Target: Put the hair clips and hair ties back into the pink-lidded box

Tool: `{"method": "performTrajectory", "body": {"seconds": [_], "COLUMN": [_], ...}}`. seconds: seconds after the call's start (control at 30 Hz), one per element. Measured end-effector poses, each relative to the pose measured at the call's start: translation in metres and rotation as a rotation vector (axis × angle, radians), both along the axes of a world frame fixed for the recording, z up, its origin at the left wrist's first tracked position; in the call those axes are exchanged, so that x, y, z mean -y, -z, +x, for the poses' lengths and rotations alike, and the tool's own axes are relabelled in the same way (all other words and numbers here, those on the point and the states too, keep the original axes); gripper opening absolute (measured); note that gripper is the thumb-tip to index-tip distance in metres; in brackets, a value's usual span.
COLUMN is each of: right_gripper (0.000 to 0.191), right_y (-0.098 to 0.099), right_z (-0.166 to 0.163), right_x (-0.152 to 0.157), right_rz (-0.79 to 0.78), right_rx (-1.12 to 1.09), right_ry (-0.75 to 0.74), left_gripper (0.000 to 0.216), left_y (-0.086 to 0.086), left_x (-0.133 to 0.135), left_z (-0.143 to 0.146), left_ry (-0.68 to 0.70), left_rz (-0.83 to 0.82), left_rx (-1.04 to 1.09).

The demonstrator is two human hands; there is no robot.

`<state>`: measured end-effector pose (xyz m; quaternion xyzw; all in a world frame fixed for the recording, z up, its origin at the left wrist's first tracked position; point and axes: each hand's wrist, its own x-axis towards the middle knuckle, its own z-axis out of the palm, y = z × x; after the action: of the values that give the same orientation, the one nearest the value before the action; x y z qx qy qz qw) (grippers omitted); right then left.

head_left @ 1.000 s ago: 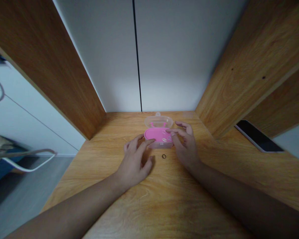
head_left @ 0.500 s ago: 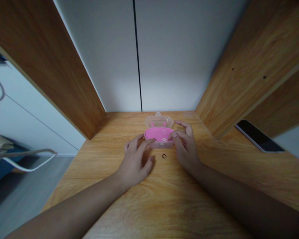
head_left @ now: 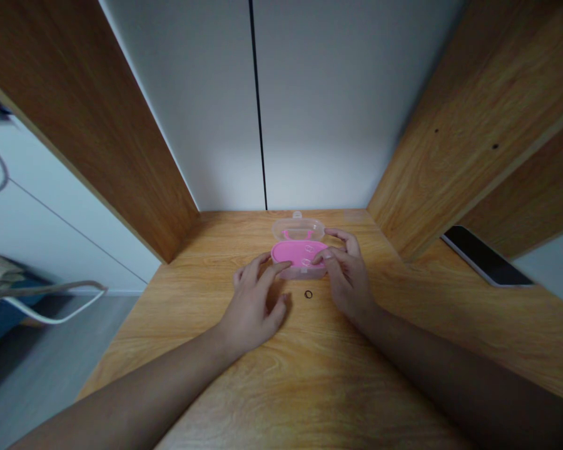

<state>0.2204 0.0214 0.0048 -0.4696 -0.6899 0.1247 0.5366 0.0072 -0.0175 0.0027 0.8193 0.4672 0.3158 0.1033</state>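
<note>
A small oval case (head_left: 288, 273) of clear plastic stands on the wooden tabletop, its hinged clear lid (head_left: 294, 225) tipped back. A pink surface (head_left: 287, 250) fills the inside, and two thin white loops (head_left: 306, 262) lie on its right half. My left hand (head_left: 253, 300) is open at the case's near left, with the index fingertip at the rim. My right hand (head_left: 349, 275) is at the right end. Its index finger reaches onto the pink surface beside the nearer loop, the thumb close behind, another finger stretched toward the lid. A small dark ring (head_left: 308, 294) lies in front of the case.
A dark-screened phone (head_left: 485, 253) lies on the right behind a wooden panel (head_left: 431, 144). White panels (head_left: 309, 112) rise at the back, and another wooden panel (head_left: 98, 125) stands left. A white cable (head_left: 51, 320) hangs over the floor at left.
My right index finger has slid a little left across the pink surface, and the nearer white loop has shifted slightly left. My left hand has stayed in place.
</note>
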Motion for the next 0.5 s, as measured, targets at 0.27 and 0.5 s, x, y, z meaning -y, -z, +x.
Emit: {"method": "performTrajectory", "body": {"seconds": [0.27,0.5], "right_gripper": [0.03,0.033], "right_y": [-0.0007,-0.0014], "right_z": [-0.0008,-0.0017], "right_x": [0.0007,-0.001], "right_rz": [0.042,0.053], "right_rx": [-0.049,-0.113], "right_ry": [-0.03,-0.02], "left_gripper": [0.056,0.052], "left_y": [-0.0014,-0.0085], "left_x": [0.0005,0.0067], "left_z": [0.0008,0.0001], "left_ry": [-0.006,0.022], "left_rz": [0.009,0.163], "left_rx": [0.004,0.006]}}
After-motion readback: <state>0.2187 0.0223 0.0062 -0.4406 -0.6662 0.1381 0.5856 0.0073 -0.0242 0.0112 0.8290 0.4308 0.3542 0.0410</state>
